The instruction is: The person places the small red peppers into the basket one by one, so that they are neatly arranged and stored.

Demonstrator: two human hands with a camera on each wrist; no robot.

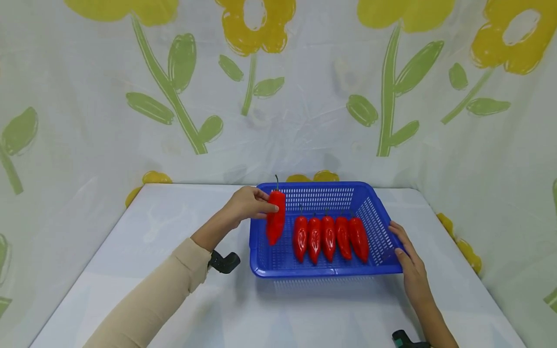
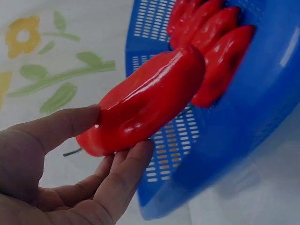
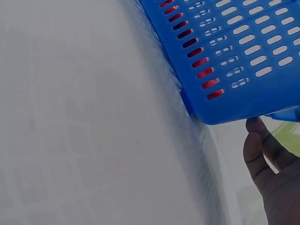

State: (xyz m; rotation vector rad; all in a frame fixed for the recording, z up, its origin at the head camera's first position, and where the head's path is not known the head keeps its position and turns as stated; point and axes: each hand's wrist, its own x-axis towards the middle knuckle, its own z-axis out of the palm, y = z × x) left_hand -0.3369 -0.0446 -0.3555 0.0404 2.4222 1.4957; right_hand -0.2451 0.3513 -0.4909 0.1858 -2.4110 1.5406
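Observation:
A glossy red pepper (image 1: pixel 276 224) with a thin dark stem is pinched between the thumb and fingers of my left hand (image 1: pixel 249 204). It hangs stem up over the left part of a blue plastic basket (image 1: pixel 313 272). In the left wrist view, the pepper (image 2: pixel 147 96) points away from the palm toward the basket. Several similar red peppers (image 1: pixel 328 238) lie side by side inside, stems toward the back. My right hand (image 1: pixel 413 273) holds the basket's right rim, fingers over the edge. In the right wrist view, its fingertips (image 3: pixel 253 143) are at the perforated basket wall (image 3: pixel 255 56).
Beneath the basket is a white table (image 1: pixel 174 270). Behind and on both sides hangs a pale curtain (image 1: pixel 304 130) printed with yellow flowers and green leaves. A dark strap mount (image 1: pixel 224 262) sits at the left wrist, another (image 1: pixel 406 339) at the right.

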